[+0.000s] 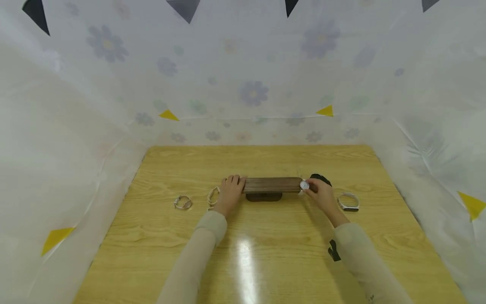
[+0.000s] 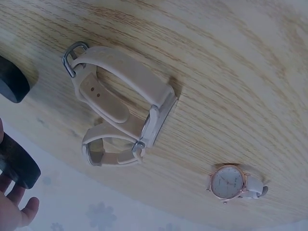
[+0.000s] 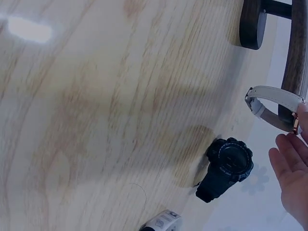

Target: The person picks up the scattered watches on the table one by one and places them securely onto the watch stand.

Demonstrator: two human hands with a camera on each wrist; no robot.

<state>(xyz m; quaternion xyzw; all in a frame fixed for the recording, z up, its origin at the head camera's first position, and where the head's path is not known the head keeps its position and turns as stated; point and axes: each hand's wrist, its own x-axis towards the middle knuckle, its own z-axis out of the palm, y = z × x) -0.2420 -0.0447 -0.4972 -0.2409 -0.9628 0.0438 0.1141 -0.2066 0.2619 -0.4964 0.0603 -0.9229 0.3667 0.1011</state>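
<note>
The right hand (image 1: 322,196) pinches a small round-faced watch (image 1: 304,185) between thumb and fingers, at the right end of a dark wooden display stand (image 1: 271,185). Its pale strap is a closed loop, which appears to go around the bar's end (the right wrist view shows the wood through it). The left hand (image 1: 229,195) grips the bar's left end, fingers curled over it. Just left of that hand sits a beige-strapped watch (image 2: 122,72); farther left lies a watch with a rose-gold case (image 2: 227,182). A chunky black watch (image 3: 233,161) lies just beyond the right hand, with a white band (image 1: 348,202) to its right. Nearer, beside the right sleeve (image 1: 364,253), is a black object (image 1: 334,251) (partly hidden, so unclear). All lie on a wood-grained table (image 1: 152,261).
</note>
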